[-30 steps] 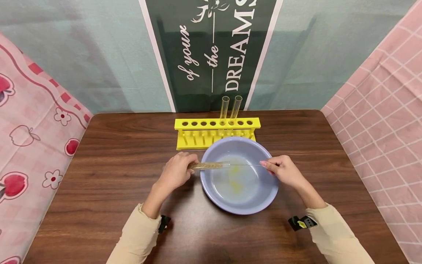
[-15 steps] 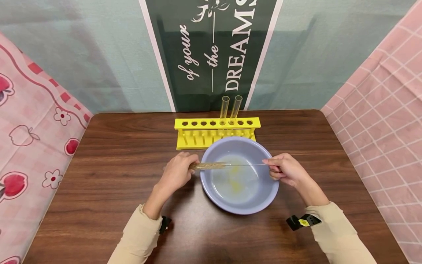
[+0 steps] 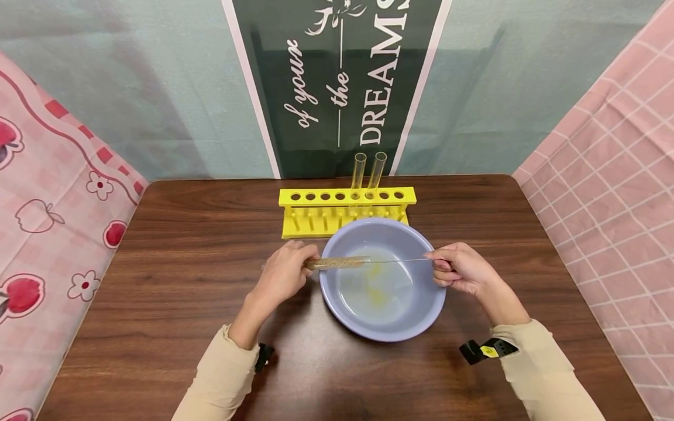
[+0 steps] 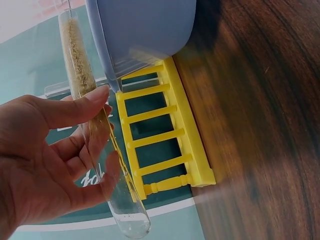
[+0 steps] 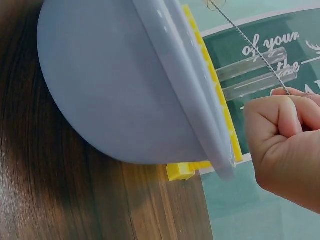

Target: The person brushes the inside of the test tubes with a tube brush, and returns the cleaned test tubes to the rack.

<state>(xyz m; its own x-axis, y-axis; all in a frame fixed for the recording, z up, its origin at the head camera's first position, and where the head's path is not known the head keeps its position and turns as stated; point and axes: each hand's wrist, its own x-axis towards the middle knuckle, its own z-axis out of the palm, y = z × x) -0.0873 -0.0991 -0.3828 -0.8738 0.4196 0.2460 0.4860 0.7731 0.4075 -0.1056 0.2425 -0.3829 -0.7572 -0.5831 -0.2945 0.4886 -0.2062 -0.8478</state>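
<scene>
My left hand (image 3: 284, 273) grips a clear glass test tube (image 4: 129, 217) around its middle, thumb on one side and fingers on the other. Inside the tube's upper half sit the tan bristles of a test tube brush (image 4: 77, 57). The brush's thin twisted wire handle (image 5: 248, 44) runs out of the tube's mouth to my right hand (image 3: 462, 270), which pinches it with curled fingers. In the head view the tube lies nearly level over the left side of a lavender basin (image 3: 330, 292). Shallow water (image 3: 397, 292) with yellowish patches shows in the basin.
Behind the basin stands a yellow test tube rack (image 3: 310, 225), partly hidden by the rim. Two clear test tubes (image 3: 376, 174) stand upright in it. All rests on a dark wooden table (image 3: 210, 234), with a printed curtain (image 3: 210, 88) behind its far edge.
My right hand has moved slightly right, drawing more of the brush's wire out of the tube. The bristles have shifted toward the tube's mouth. My left hand has barely moved.
</scene>
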